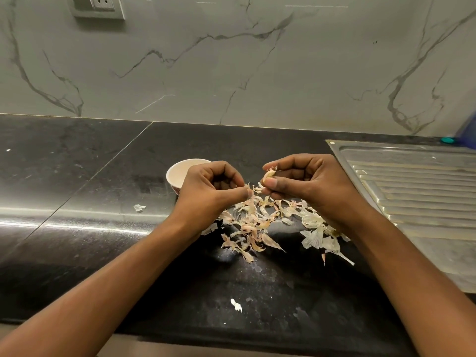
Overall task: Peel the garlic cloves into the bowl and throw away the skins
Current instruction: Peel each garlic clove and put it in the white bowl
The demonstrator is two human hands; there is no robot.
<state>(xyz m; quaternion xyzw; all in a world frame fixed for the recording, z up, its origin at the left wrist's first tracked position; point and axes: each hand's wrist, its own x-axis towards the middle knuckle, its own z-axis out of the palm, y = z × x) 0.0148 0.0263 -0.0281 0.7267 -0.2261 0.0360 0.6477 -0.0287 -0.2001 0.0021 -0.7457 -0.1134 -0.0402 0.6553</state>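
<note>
Countertop: dark polished stone, speckled, with a thin seam running diagonally at the left.
Backsplash: pale marble-patterned wall with grey veins, behind the countertop.
Wall socket: grey plate, top left (partly cut off).
Drainboard: ribbed steel, set into the countertop at right.
Teal object: small, at the drainboard's far corner.

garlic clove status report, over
Right hand grips garlic clove. Left hand pinches its loose skin. Bowl behind left hand, partly hidden. Skin pile on countertop, not yet binned.
</note>
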